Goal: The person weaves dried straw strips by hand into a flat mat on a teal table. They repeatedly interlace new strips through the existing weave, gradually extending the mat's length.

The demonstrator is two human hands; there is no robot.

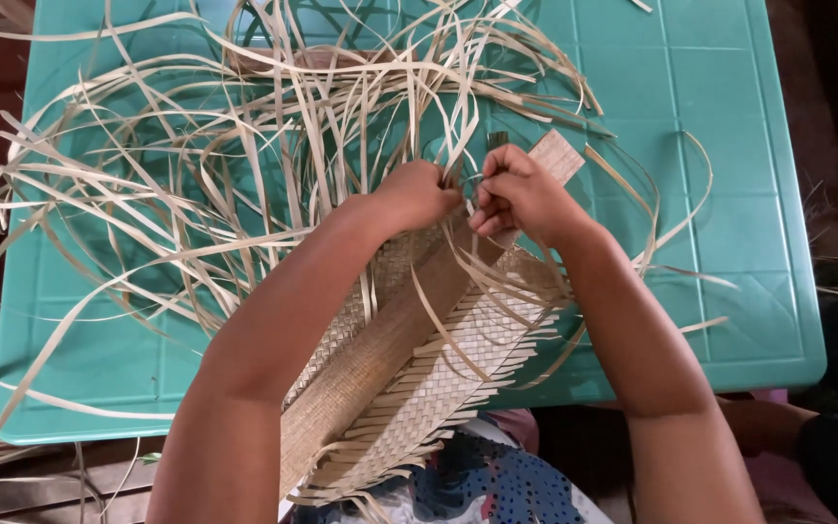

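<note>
Nearest to me, low over my lap, hangs the finished end of the woven mat [409, 388], a long plaited band that runs from my knees up and away onto the teal table [729, 243].

Left of the mat, a wide tangle of loose strips [177, 194] fans out across the table, pale and curling, some spilling past its left edge. None sit in any basket or box; no container shows on the table at all.

At the mat's far end my left hand [417, 194] is curled into a fist around a few strips where they leave the weave. Just to the right of it, nearly touching, my right hand [521, 194] pinches a single strip between thumb and bent fingers, close against the mat's upper edge.

Right of the mat the table carries only a few stray strips.

By its look the mat is light and bendy, stiff enough to hold its flat shape. I judge the strips thin, dry and springy, likely to crease or split if bent sharply, so they are best held close to the weave.
</note>
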